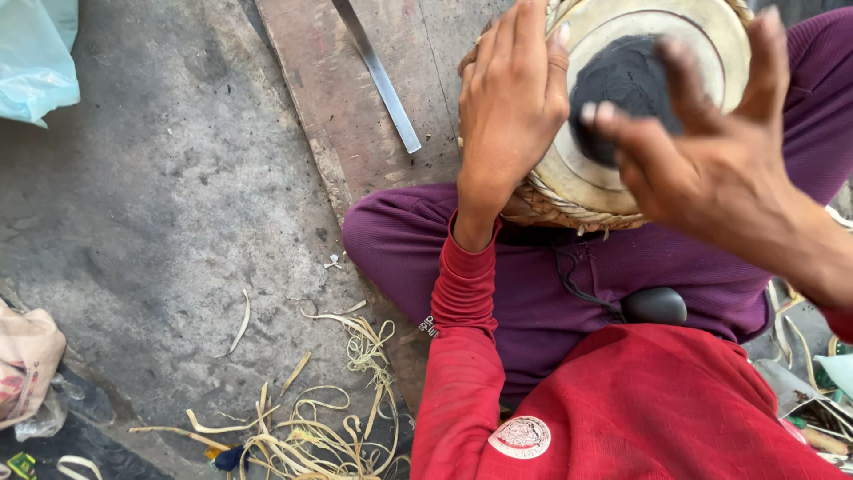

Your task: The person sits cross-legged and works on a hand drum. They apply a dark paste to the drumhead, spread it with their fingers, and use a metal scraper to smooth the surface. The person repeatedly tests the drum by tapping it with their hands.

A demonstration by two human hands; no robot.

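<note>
The grey concrete floor [178,196] filled most of the view, stained and gritty. A worn wooden board [355,116] lay across it, reaching under the person's crossed legs in purple trousers [551,284]; a red sleeve and shirt [622,409] covered the near foreground. On the lap rested the drum [613,107], a small round one with a pale skin, a black patch at its centre and a braided ring of straps round the rim, tilted toward the camera.

The left hand [511,98] lay against the drum's left edge, fingers together and pressed flat along the rim, holding it steady. The right hand [702,151] hovered over the black patch with fingers spread wide, blurred, gripping nothing; whether its fingertips touched the skin could not be told. It hid part of the drumhead's right side.

A heap of pale fibre strips [329,427] was scattered on the floor beside the left knee, well apart from the drum. A long flat metal strip [378,76] lay slanted on the board, just beyond the left hand. A pale blue plastic bag [35,53] sat in the far left corner, a bundle of cloth [27,364] at the near left edge. A black oval device [653,305] on a cord hung at the chest.
</note>
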